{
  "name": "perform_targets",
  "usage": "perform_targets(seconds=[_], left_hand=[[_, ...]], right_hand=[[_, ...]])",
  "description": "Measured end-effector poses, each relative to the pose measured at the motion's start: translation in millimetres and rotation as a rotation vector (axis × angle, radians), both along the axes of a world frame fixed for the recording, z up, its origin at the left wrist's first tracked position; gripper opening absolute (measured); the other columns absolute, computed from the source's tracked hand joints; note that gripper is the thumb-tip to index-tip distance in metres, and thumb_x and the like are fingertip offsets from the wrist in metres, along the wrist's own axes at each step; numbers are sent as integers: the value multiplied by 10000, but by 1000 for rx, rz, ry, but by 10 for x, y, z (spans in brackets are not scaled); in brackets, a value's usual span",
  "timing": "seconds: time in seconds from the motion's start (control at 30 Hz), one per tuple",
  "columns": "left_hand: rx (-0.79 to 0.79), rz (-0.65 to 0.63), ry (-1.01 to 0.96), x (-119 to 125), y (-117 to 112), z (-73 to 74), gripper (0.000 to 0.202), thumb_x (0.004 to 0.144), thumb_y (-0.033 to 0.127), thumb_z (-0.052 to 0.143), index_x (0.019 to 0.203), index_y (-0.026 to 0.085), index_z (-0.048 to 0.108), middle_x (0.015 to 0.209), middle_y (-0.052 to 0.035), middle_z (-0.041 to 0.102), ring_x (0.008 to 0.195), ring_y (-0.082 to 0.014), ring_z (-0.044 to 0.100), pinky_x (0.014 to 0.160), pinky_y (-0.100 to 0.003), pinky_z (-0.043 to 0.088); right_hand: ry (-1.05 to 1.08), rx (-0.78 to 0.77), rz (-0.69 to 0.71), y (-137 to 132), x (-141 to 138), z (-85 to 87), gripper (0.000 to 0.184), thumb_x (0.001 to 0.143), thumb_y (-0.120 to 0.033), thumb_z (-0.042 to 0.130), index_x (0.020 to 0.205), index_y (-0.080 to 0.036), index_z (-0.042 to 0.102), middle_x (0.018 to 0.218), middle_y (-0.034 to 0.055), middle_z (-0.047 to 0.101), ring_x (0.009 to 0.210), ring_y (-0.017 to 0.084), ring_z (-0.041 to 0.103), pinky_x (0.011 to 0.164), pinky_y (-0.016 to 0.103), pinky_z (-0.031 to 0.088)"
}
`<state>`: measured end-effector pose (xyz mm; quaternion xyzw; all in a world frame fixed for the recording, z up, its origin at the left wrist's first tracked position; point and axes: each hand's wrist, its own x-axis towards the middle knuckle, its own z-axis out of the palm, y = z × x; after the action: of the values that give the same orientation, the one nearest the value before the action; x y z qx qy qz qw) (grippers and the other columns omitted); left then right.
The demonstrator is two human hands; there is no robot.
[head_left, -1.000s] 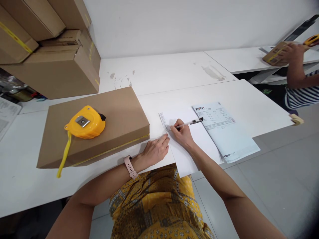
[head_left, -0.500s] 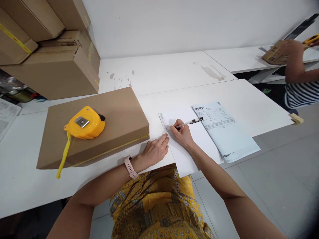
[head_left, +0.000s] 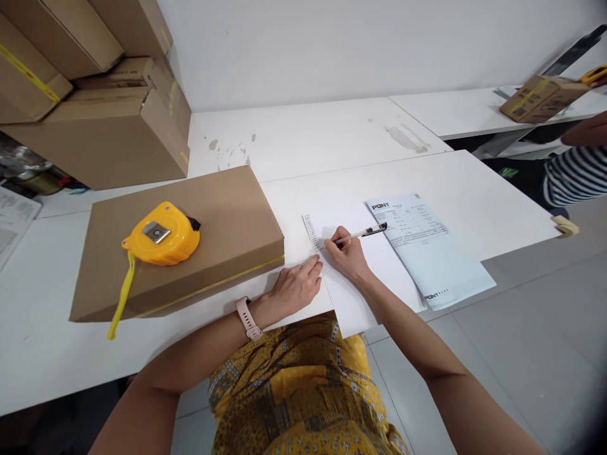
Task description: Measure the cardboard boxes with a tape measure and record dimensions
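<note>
My right hand (head_left: 349, 256) is closed around a pen (head_left: 363, 233), its tip against a white sheet of paper (head_left: 374, 287). A narrow column of small handwriting runs down the sheet's left edge, too fine to read. Flat beside the sheet lies my left hand (head_left: 296, 287), fingers stretched out and fingertips at the paper's edge, holding nothing. A pale blue printed form (head_left: 431, 246) lies to the right, next to the sheet. To the left, a closed cardboard box (head_left: 227, 215) carries a yellow tape measure (head_left: 164, 235) with a yellow strap.
Cardboard boxes (head_left: 104, 133) are stacked at the back left against the wall. The white table (head_left: 322, 139) ends at a front edge near my body. At far right, a person in a striped sleeve (head_left: 576, 174) is beside another small box (head_left: 540, 99).
The other person's arm at far right has moved down and away from the small box. My own hands, the pen and the papers look almost the same.
</note>
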<state>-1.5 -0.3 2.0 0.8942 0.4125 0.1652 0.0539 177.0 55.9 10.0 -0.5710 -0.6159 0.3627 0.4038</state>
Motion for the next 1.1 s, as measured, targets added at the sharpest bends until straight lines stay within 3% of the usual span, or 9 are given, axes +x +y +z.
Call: perform_targets(seconds=[0.13,0.27,0.4,0.57,0.67,0.73,0.83,0.93,1.1], left_hand=[[18,-14,-45,-8,-4,6,330,970,179,524,1265,78,633,1374,-205,654,1105,-294,726,801,-396,638],[47,-29,-81,-8,17,-11,314,969,166,519,1237,63,645,1355,-210,665,1078,-297,736,796,-413,642],[105,-43,-127,-14,-6,61,273,970,123,490,1159,94,685,1240,-178,733,1030,-255,752,820,-378,632],[356,13,-242,-203,-254,613,272,966,140,520,1175,173,691,1071,-98,787,909,-212,746,818,-360,598],[663,218,-327,-510,-396,1076,303,924,139,607,1205,233,670,1097,-66,768,967,-248,716,912,-451,553],[715,438,-303,-777,-413,1321,296,916,204,651,1209,242,668,1291,-87,684,1186,-324,628,1045,-558,463],[487,694,-261,-1155,-330,1504,584,839,381,760,1347,159,576,1539,-182,455,1420,-445,394,1149,-654,321],[213,813,-259,-1364,-228,1515,774,780,467,775,1419,135,489,1451,-216,536,1360,-432,479,1113,-623,389],[104,815,-504,-1273,-306,1555,715,755,483,746,1363,195,502,1278,-138,649,1170,-338,631,1022,-535,481]], right_hand=[[31,50,-14,14,4,-30,266,844,-314,601,688,-245,398,584,-67,370,564,127,352,554,282,289],[-50,218,-63,52,65,-77,94,927,-321,529,911,-234,563,780,-13,532,685,160,476,650,300,388],[-338,331,-157,97,156,-157,354,913,-138,394,1108,-244,668,978,66,578,959,236,535,832,362,433],[-533,296,-164,161,182,-257,546,840,-14,340,1197,-194,711,1024,140,614,968,285,498,879,424,426],[-471,303,-209,168,172,-257,614,806,-1,360,1303,-194,663,1044,149,630,978,291,513,881,435,440],[-376,324,-280,146,173,-213,582,836,-48,371,1333,-197,635,1060,149,636,999,293,533,874,442,461],[-229,395,-336,77,176,-65,479,909,-155,370,1313,-200,625,1115,147,642,1004,274,575,875,444,486],[-110,462,-320,-28,141,169,390,939,-227,397,1237,-204,648,1134,139,653,971,247,612,833,415,512],[78,532,-201,-281,-110,667,295,948,-275,458,1137,-229,679,1128,120,679,982,227,638,799,377,529]])
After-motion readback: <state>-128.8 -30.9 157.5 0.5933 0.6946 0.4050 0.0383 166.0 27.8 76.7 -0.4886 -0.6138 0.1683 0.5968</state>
